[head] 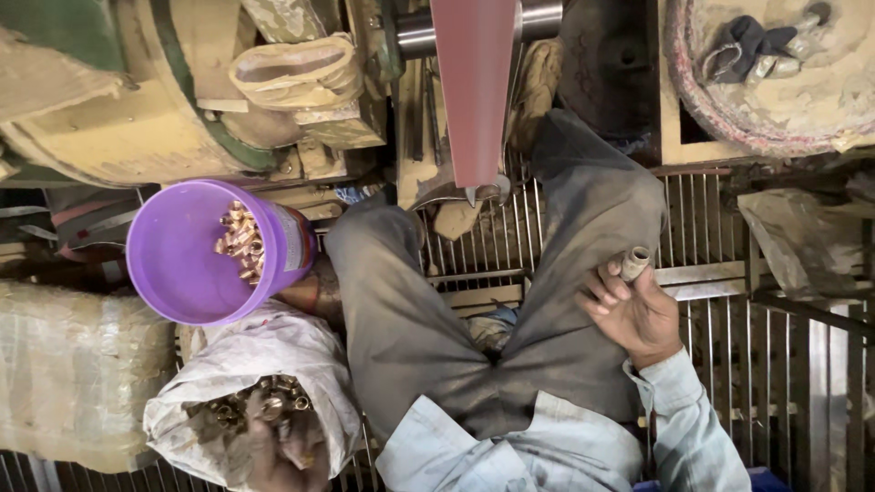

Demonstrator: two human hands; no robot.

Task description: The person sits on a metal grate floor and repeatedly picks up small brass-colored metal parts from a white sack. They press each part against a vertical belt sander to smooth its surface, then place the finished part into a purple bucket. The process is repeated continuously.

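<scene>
Both hands are closed: right hand [638,314] pinches a brass fitting [633,263], left hand [273,451] grips fittings inside the sack [246,364].

A round plastic bucket [196,255] is coloured purple, with brass-yellow metal fittings [240,241] inside. A crumpled cloth sack [264,364] is seen in dusty white. A long sanding belt [474,87] is coloured dull red. Grey trousers [583,228] and a pale blue shirt sleeve [697,428] are worn.
</scene>
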